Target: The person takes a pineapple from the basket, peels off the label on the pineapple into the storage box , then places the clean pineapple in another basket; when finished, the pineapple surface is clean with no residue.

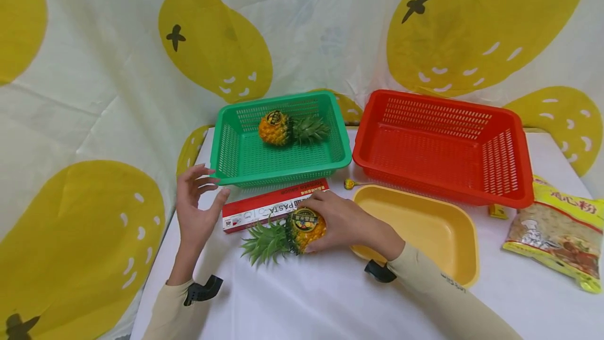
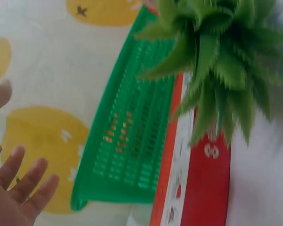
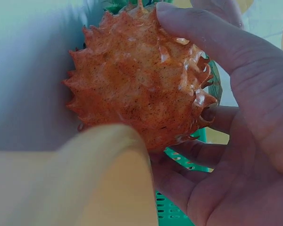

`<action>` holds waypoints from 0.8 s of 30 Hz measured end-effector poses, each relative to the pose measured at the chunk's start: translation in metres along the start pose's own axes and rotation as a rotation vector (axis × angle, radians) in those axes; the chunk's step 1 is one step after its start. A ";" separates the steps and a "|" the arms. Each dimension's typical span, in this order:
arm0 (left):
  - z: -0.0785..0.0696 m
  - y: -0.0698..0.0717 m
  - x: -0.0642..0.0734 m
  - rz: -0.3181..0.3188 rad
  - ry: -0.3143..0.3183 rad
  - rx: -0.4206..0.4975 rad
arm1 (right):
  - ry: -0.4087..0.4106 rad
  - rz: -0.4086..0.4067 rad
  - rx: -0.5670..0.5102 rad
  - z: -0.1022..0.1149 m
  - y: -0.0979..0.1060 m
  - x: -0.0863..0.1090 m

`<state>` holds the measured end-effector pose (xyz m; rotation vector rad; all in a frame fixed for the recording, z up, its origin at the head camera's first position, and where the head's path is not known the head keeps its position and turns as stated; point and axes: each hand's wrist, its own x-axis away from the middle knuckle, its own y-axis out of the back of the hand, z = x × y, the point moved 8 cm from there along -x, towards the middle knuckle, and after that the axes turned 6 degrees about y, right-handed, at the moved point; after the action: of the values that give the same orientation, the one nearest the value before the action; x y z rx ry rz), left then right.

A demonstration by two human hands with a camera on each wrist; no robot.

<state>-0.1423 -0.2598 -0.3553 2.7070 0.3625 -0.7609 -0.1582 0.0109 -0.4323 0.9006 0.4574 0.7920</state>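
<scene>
White cloth [image 1: 306, 25] printed with big yellow fruit is hanging behind everything, and below it the worktop [image 1: 292, 303] is stretching out under a pale cover. Towards the back right, a red basket [image 1: 424, 146] with slotted walls is standing upright; just to its left, a slightly smaller green basket [image 1: 245, 159] is standing. In front of the red basket a shallow yellow tub [image 1: 424, 224] is sitting, and the right forearm is passing over its left side. At the far right, a yellow-edged bag [image 1: 557, 235] is lying near the red basket's front corner. A long red and white box [image 1: 245, 215], lettered PASTA, is lying along the front of the green basket. Of the 2 pineapples, the gripped pineapple [image 1: 306, 227] is lying sideways before the box, leaves pointing left; whether it is touching the worktop, I cannot tell. The other pineapple [image 1: 273, 133] is resting inside the green basket, leaves pointing right. The right hand [image 1: 349, 219] is curving its fingers and thumb round the gripped pineapple's fruit end. The left hand [image 1: 198, 209] is holding nothing, its fingers spreading loosely apart just beside the green basket's front left corner. Between the tub and the bag, a little yellow packet [image 1: 497, 211] is lying.
</scene>
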 end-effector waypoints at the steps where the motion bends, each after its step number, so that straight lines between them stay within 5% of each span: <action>1: -0.002 -0.004 0.001 0.035 -0.007 0.007 | -0.001 0.002 -0.001 0.000 0.000 0.000; 6: 0.005 -0.028 0.009 0.194 0.012 -0.036 | -0.004 0.003 -0.001 0.000 -0.001 -0.001; 12: 0.032 -0.054 0.026 0.357 0.081 -0.020 | -0.010 -0.011 -0.011 0.001 -0.001 0.001; 18: 0.036 -0.082 0.046 0.541 0.088 -0.057 | 0.002 -0.040 -0.001 0.003 0.001 0.004; 24: 0.037 -0.100 0.062 0.656 0.104 -0.146 | -0.006 -0.055 -0.013 0.003 0.002 0.006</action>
<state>-0.1398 -0.1709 -0.4407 2.4882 -0.4209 -0.3829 -0.1533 0.0148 -0.4297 0.8748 0.4696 0.7408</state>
